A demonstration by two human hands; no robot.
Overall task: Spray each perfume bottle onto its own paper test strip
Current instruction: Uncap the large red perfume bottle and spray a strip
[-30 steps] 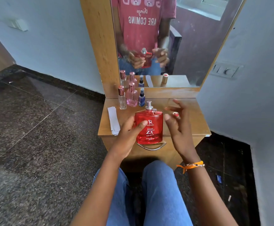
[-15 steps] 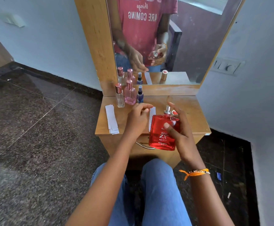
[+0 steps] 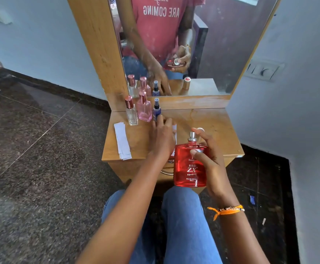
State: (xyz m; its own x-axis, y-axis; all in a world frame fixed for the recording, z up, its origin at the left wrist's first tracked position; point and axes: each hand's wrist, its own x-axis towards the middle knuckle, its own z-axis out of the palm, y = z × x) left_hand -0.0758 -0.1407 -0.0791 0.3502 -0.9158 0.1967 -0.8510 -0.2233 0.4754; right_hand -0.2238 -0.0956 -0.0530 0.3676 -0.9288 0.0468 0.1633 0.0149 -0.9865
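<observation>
Red bottle (image 3: 189, 164) in right-hand grip (image 3: 210, 161), past table edge (image 3: 115, 159)

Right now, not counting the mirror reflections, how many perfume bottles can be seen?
4. The red bottle is held in the right hand; the clear bottle, pink bottle and small blue bottle stand in a row by the mirror. None seems hidden.

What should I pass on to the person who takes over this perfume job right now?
Right hand grips the red bottle, uncapped, off the table's front edge.
Left hand lies on a single test strip on the table.
Spare strips sit at the left; three small bottles stand at the back.
No spraying visible yet; all bottles appear left to do.
</observation>
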